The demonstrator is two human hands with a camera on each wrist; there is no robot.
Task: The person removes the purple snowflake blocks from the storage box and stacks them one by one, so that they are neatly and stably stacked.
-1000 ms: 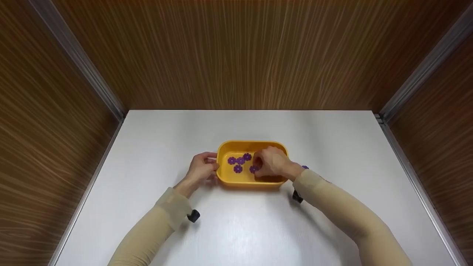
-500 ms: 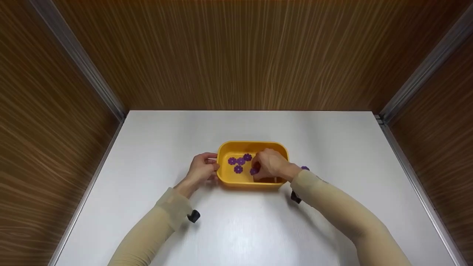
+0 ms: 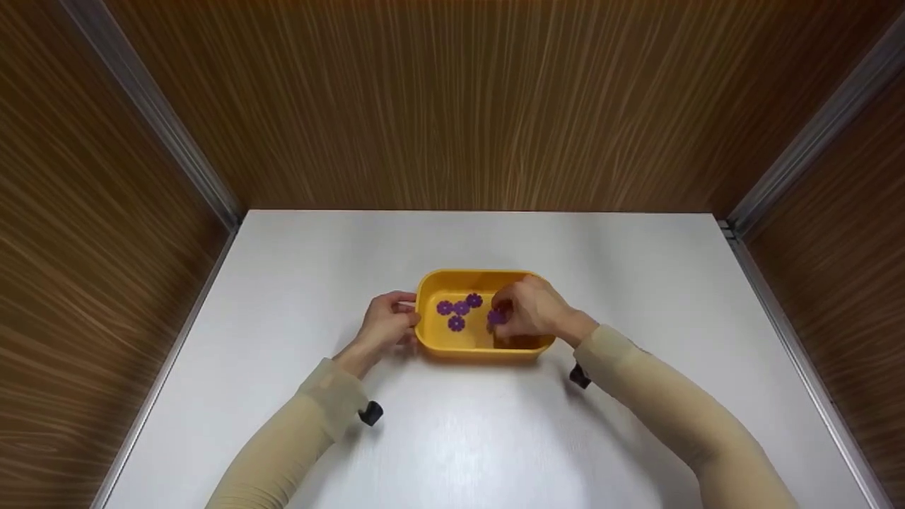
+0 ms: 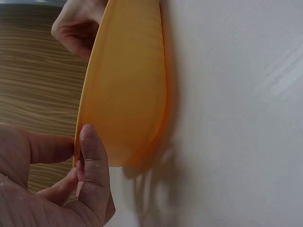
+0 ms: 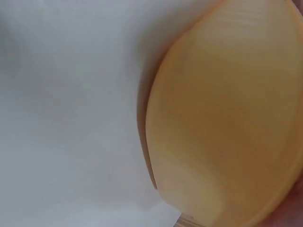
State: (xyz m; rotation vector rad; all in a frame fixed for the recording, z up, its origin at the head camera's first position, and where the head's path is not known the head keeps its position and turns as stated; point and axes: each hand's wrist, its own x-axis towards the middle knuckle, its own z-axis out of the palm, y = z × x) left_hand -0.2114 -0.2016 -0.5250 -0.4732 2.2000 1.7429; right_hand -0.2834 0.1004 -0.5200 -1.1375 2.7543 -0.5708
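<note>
A yellow plastic tub (image 3: 452, 351) stands on the white table. My left hand (image 3: 387, 322) pinches its left rim; in the left wrist view, the thumb and fingers (image 4: 93, 165) lie on both sides of the tub wall (image 4: 125, 85). My right hand (image 3: 534, 307) reaches inside the right half of the tub and pinches a purple flower-shaped piece (image 3: 496, 317) at the fingertips. Several more purple flower pieces (image 3: 456, 323) lie on the tub floor to the left. In the right wrist view the tub's outer wall (image 5: 222, 109) fills the right side, and the fingertips are hidden.
The white tabletop (image 3: 452, 431) spreads around the tub. A brown wood-grain panel (image 3: 452, 106) rises behind it, with similar panels left and right. Metal strips (image 3: 799, 339) run along the table's sides.
My right hand has shifted slightly right and up with the purple flower piece at its fingertips. A purple bit seen beside the right wrist is now hidden. The left hand has stayed put.
</note>
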